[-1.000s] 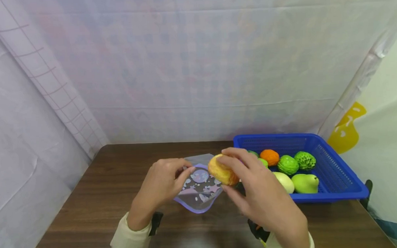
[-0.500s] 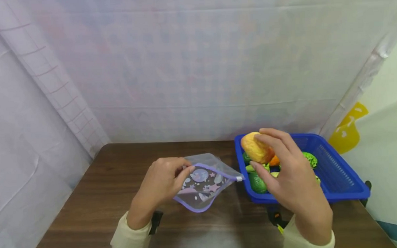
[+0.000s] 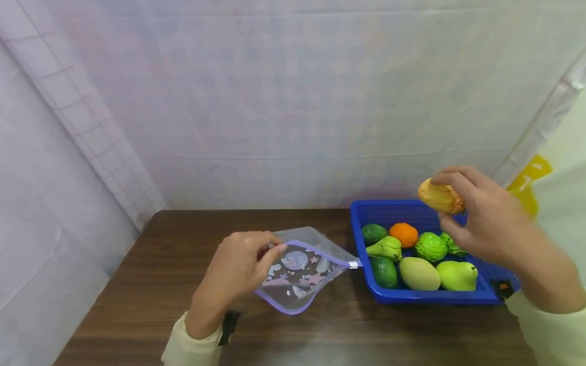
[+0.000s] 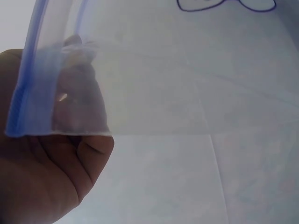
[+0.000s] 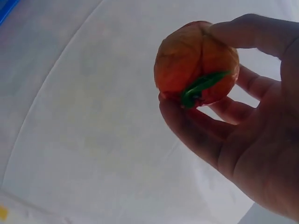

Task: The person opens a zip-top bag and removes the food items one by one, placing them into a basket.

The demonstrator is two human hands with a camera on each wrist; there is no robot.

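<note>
My left hand [image 3: 240, 265] pinches the top left edge of a clear zip bag [image 3: 296, 277] with purple trim, printed stars and a white slider. The bag's mouth gapes above the table. In the left wrist view, the see-through bag [image 4: 154, 93] covers part of the fingers of the left hand [image 4: 51, 168]. My right hand [image 3: 498, 224] holds a toy peach [image 3: 439, 195] between thumb and fingers, raised over the right side of a blue basket [image 3: 359, 224]. The right wrist view shows the peach's [image 5: 187, 60] orange-red side and green leaf.
Several toy fruits lie in the basket, among them an orange [image 3: 404, 235], a yellow-green mango [image 3: 419, 274], a green pear [image 3: 458, 276] and an avocado [image 3: 384, 272]. A brown wooden table [image 3: 146, 296] lies below. White curtains [image 3: 280, 97] hang behind it.
My right hand has carried the peach from close over the bag rightward and up, across to the right part of the basket. The left hand and the bag have stayed nearly still.
</note>
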